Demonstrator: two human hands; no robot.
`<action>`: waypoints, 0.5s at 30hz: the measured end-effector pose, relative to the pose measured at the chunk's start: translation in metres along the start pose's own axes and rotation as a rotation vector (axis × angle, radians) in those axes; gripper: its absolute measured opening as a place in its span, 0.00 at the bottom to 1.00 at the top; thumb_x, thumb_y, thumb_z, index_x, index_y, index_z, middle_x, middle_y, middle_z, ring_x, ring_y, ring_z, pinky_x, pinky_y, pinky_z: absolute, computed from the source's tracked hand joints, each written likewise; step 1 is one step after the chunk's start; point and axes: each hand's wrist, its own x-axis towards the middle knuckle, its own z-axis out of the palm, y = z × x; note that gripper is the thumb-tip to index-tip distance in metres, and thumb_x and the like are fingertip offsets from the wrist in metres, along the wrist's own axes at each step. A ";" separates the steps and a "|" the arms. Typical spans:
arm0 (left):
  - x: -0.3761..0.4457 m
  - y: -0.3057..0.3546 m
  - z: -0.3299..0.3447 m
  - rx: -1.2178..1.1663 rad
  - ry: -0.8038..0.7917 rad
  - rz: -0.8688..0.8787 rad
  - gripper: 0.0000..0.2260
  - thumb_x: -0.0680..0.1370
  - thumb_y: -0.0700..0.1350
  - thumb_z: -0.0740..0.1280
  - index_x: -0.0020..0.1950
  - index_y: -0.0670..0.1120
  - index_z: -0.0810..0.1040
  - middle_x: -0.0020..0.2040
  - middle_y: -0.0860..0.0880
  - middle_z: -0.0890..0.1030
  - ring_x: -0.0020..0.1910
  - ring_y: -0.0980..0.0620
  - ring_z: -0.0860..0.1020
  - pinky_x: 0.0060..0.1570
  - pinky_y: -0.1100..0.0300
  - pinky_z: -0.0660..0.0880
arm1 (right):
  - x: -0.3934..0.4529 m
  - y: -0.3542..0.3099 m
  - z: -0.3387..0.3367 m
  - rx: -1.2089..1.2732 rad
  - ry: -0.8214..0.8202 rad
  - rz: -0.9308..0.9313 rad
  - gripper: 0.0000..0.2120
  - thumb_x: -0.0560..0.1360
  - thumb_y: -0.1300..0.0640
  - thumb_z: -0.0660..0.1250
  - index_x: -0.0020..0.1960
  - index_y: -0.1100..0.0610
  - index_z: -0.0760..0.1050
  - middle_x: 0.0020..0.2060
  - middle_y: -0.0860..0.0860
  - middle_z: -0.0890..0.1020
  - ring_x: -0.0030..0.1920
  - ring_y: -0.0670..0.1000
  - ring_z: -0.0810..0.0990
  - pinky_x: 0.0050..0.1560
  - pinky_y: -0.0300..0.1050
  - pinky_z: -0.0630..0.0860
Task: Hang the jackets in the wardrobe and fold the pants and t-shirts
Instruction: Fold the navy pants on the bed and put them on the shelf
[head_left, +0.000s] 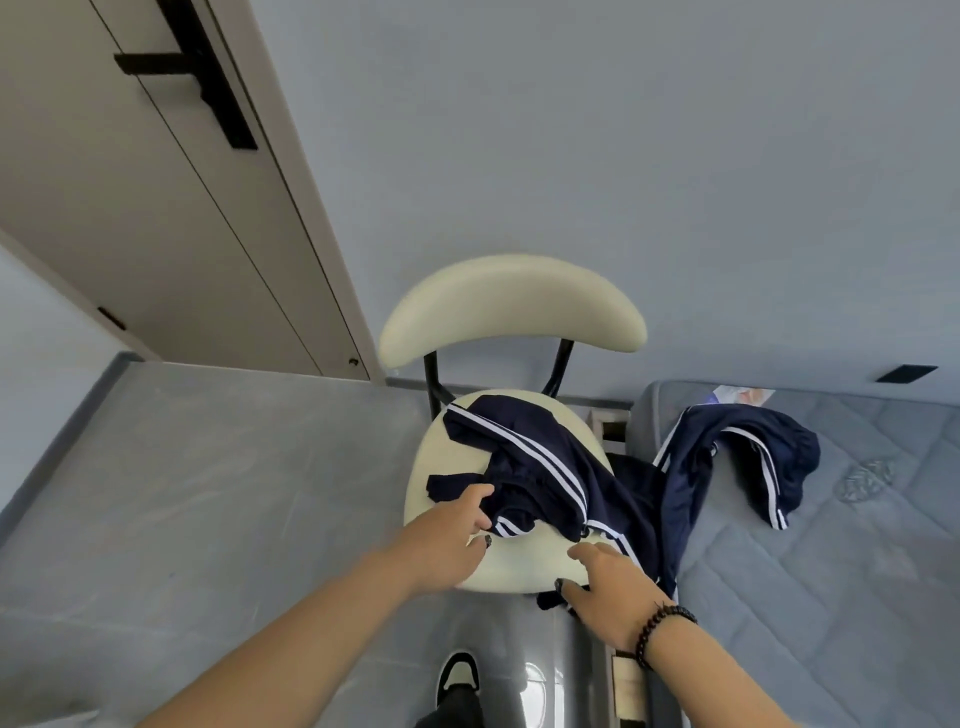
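We are gathering the crumpled navy track garment with white side stripes (524, 467), which lies heaped on the round cream padded seat of the black-framed chair (511, 564) and trails off its right edge toward the grey quilted mattress (831, 545). Our left hand (452, 535) has its fingers curled into the fabric at the heap's near-left edge, pinching a fold. Our right hand (613, 587) lies with fingers spread and relaxed, just below the striped hem, touching or nearly touching cloth without closing on it.

To do this well, we should let the left hand keep its pinch and have the right hand find the matching edge, waistband or hem, just beyond its fingertips, so the piece lifts flat rather than as a knot. Whether it is pants or a jacket we cannot tell yet; shaking it out will settle that.

A second navy striped garment (753, 457) is draped on the mattress, well right of both hands; it can wait. The pale wardrobe door with a black handle (156, 208) stands far above the left hand.
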 end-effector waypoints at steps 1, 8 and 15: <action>0.013 -0.004 0.001 -0.012 -0.007 -0.013 0.27 0.81 0.45 0.60 0.77 0.52 0.53 0.66 0.53 0.74 0.65 0.57 0.72 0.64 0.58 0.70 | 0.010 0.003 0.000 0.021 -0.009 0.010 0.24 0.80 0.48 0.58 0.73 0.54 0.62 0.67 0.50 0.69 0.59 0.48 0.76 0.60 0.41 0.72; 0.090 -0.039 0.044 -0.103 -0.104 -0.158 0.28 0.80 0.45 0.61 0.78 0.50 0.53 0.70 0.52 0.69 0.66 0.54 0.71 0.66 0.57 0.69 | 0.084 0.041 0.005 0.046 -0.136 0.052 0.23 0.80 0.50 0.58 0.74 0.54 0.61 0.69 0.49 0.66 0.64 0.47 0.72 0.63 0.38 0.69; 0.154 -0.073 0.099 -0.169 -0.097 -0.326 0.29 0.81 0.45 0.61 0.78 0.47 0.52 0.76 0.49 0.59 0.67 0.50 0.70 0.66 0.56 0.69 | 0.168 0.077 0.026 -0.077 -0.169 -0.145 0.24 0.81 0.53 0.56 0.76 0.51 0.57 0.74 0.46 0.63 0.71 0.47 0.64 0.70 0.40 0.61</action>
